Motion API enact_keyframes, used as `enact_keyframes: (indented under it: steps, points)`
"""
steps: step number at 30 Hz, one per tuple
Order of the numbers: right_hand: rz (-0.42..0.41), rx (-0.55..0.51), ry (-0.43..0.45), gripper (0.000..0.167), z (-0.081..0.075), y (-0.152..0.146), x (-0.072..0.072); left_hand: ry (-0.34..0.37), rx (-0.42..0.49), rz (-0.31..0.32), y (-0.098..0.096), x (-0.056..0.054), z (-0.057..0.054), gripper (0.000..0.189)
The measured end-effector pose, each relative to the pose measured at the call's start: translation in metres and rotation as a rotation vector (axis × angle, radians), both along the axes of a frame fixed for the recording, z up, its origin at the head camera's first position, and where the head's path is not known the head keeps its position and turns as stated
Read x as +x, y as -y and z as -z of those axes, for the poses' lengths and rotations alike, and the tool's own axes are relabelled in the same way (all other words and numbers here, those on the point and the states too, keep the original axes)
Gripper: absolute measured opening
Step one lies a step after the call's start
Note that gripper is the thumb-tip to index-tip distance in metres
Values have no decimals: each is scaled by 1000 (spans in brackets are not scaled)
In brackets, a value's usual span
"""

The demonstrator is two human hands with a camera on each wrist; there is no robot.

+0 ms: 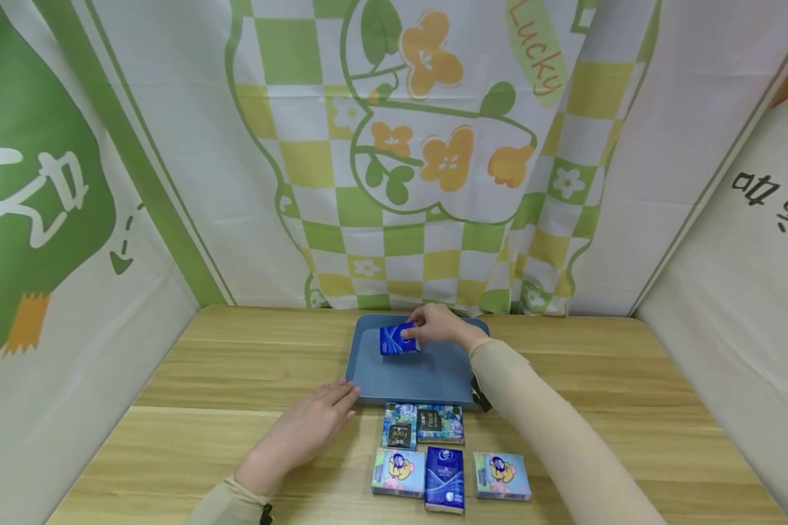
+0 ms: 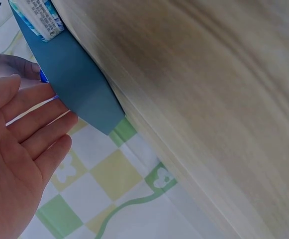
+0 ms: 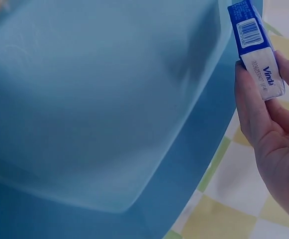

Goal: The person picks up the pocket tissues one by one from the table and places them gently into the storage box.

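Observation:
My right hand [image 1: 436, 324] pinches a dark blue tissue pack [image 1: 399, 340] between thumb and fingers above the blue-grey tray [image 1: 414, 390]. In the right wrist view, the white end of this tissue pack [image 3: 256, 50] reads "Vinda". My left hand [image 1: 305, 423] has its fingers straight, with the tips at the tray's front left corner. The left wrist view shows that hand [image 2: 25, 134] with its palm visible, beside the tray's side [image 2: 79, 74]. The tray floor carries nothing that I can see, though my right forearm hides its right edge.
In front of the tray lie two floral tissue packs [image 1: 399, 430], another dark blue pack [image 1: 444, 477], and two light blue cartoon packs [image 1: 397, 472]. The wooden table [image 1: 249, 357] meets a checked curtain [image 1: 407, 248] at the back, with printed cloth on both sides.

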State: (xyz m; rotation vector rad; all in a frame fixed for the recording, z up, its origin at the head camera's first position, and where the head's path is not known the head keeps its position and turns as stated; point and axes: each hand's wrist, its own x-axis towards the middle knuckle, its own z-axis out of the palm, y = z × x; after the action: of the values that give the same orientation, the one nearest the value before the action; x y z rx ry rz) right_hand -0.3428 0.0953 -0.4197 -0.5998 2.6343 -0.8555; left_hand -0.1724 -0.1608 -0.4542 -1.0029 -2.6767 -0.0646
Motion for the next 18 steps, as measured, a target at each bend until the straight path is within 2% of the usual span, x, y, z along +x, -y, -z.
enact_keyframes:
  steps: [6,18]
  points:
    - [25,-24,35,46,2,2,-6,-10,0,3,0,0,0,37]
    - [41,-49,37,50,13,5,-16,-2,-7,-2,0,0,0,37]
